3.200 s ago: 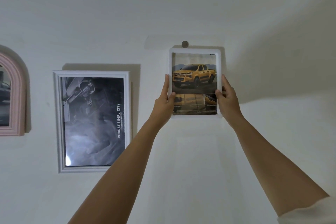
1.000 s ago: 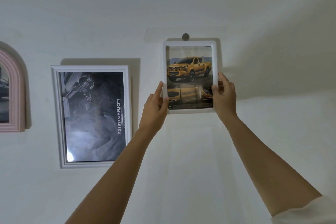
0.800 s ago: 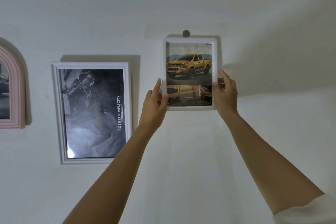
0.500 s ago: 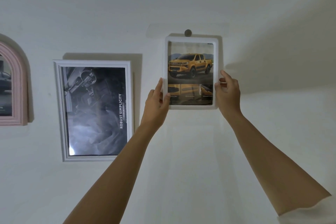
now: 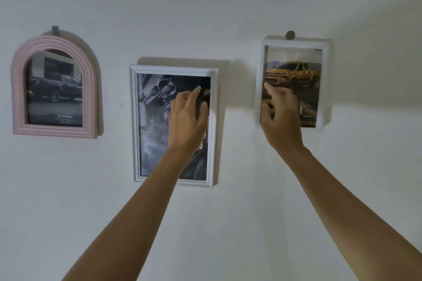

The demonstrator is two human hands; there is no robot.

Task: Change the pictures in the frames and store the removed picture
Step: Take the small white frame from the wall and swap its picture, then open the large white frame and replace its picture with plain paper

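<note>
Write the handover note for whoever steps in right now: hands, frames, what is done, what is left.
Left hand: open, fingers spread in front of the middle white frame, holding nothing; contact with it cannot be told.
Right hand: open, over the lower left of the small white frame, not gripping it.
Things: the small frame hangs under a round peg with the yellow truck picture inside. The pink arched frame hangs at far left.
Done: the truck frame is on the wall.
Left: probably the middle frame next. No removed picture is in view, so its storing is unconfirmed.
</note>
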